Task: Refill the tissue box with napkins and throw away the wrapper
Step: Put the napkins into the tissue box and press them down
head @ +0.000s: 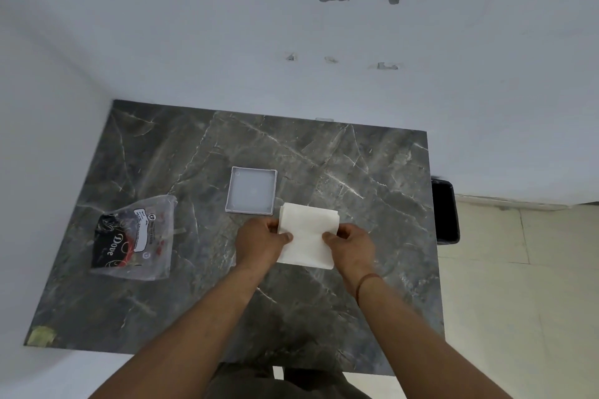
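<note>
Both bare forearms reach forward from the bottom of the view and converge slightly. The left hand [261,241] has its fingers curled and its thumb pressed inward, pinching. The right hand [351,244] mirrors it, thumb pointing left; a thin reddish thread [364,283] circles its wrist.

Bench: we see a dark grey marble-patterned bench [356,172] pushed into a corner of white walls.
Tray: a shallow white square tissue box part [252,190] lies open side up near the middle.
Napkins: a white stack of napkins [308,236] sits just beside the tray's near right corner; we cannot tell whether it rests flat.
Wrapper: a clear plastic wrapper [134,238] lies well to the left.
Tape: a greenish scrap [41,335] sticks at the near left corner.
</note>
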